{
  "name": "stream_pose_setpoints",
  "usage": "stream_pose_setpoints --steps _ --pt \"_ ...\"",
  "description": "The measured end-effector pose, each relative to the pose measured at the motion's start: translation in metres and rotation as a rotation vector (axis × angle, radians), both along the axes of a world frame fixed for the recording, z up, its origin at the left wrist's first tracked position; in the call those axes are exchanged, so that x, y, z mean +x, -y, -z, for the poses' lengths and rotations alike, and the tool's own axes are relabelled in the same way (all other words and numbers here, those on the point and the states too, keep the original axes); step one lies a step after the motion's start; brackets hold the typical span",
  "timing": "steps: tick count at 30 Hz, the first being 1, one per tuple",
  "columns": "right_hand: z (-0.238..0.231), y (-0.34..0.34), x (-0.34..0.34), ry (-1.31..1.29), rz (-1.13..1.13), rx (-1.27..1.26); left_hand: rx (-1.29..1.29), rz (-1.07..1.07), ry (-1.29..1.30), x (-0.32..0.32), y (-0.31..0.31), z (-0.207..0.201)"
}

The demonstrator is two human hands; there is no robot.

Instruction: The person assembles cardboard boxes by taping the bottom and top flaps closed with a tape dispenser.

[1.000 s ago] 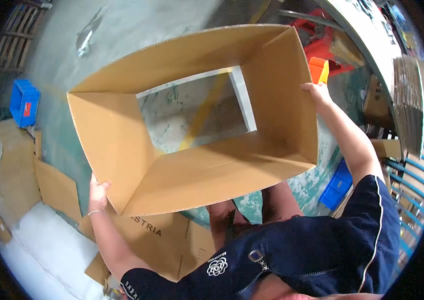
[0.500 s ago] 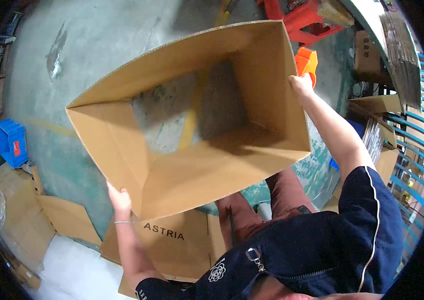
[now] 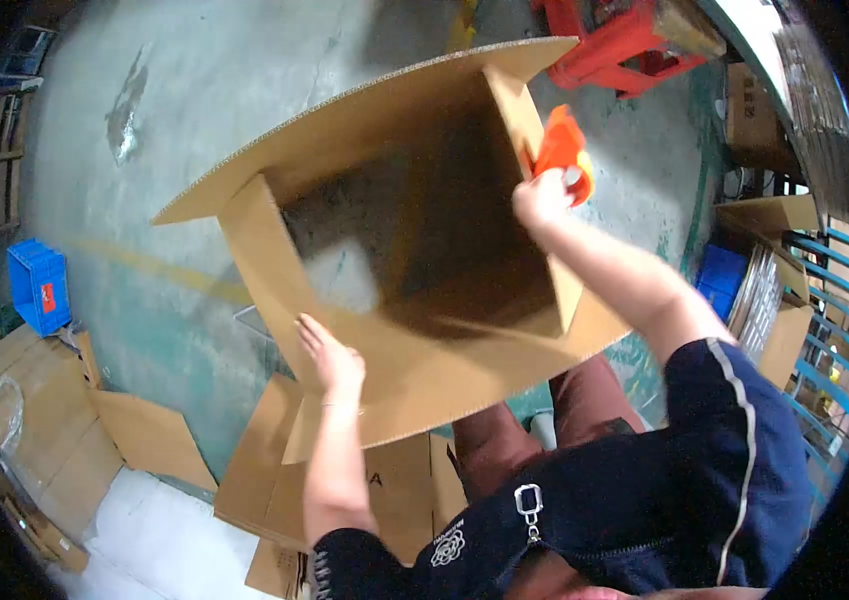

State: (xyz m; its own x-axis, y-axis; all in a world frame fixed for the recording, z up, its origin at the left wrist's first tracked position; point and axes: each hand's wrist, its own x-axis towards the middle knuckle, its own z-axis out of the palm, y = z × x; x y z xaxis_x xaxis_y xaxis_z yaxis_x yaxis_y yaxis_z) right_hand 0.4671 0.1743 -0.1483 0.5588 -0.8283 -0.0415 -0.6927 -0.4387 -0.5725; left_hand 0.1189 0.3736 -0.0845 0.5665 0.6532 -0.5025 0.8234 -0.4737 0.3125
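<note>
A: Head view: what's changed?

B: Vs. half a sec ago, the short sides of the box (image 3: 444, 375) have been tipped inward: L flap (image 3: 266, 250) and R flap (image 3: 510, 100). The long flaps are left splayed, their corners jutting past the ends.

A: Meaning?

B: The open end is judged part folded: short flaps in, long ones out.

A: Hands?

B: L grip (image 3: 334, 365) has been shifted from the corner to the L flap; it's spread wide, fingers laid flat w/ nothing clasped. R grip (image 3: 542, 198) is closed round the orange dispenser (image 3: 564, 150), right by the R flap; whether the flap is pinched too can't be told, b/c of blur.

A: Box loc.?

B: In front of the body, btw. both hands, tilted. Floor (image 3: 634, 180) is seen thru its far end; a flat carton (image 3: 399, 490) is partly covered by the L forearm.
</note>
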Motion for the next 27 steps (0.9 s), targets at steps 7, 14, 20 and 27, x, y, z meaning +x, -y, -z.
stream_pose_setpoints --steps 7,14,20,27 --pt "-0.015 -0.03 -0.052 -0.378 -1.17 -0.314 -0.195 0.454 -0.598 0.017 -0.021 0.044" --pt "0.041 0.004 -0.042 -0.076 -1.356 -0.479 -0.638 0.589 -0.402 -0.004 -0.022 -0.039" --pt "0.037 0.007 -0.04 -0.335 -1.311 -0.344 -0.52 0.803 -0.344 -0.025 0.043 -0.132" --pt "-0.009 -0.024 -0.05 0.163 -1.73 0.344 -0.608 0.786 -0.273 -0.019 0.017 -0.104"
